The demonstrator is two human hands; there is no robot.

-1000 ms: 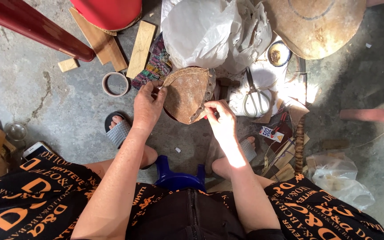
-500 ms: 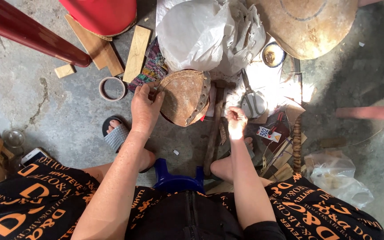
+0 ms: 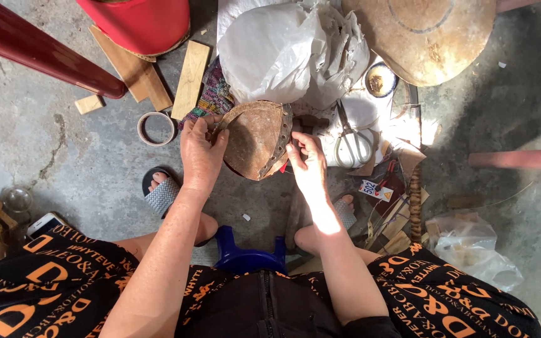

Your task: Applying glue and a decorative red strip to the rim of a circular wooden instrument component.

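Leather, a round brown disc (image 3: 255, 141) with a row of holes along its right edge, is held low over the concrete floor (image 3: 64, 144), just beyond a blue stool (image 3: 248, 253). Its left rim is pinched by the left hand (image 3: 201, 153); the punched right edge is pinched by the right hand (image 3: 308, 166). The piece is best kept taut and steady, with fingertips near the holes. Scissors (image 3: 352, 138) lie just right, a tape roll (image 3: 156, 128) left, white plastic (image 3: 283, 50) farther off.

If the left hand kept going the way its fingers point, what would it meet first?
The left hand points up-frame, gripping the round brown leather piece at its edge. Straight beyond lies the multicoloured woven cloth, probably first, then the white plastic bag; depth is unclear.
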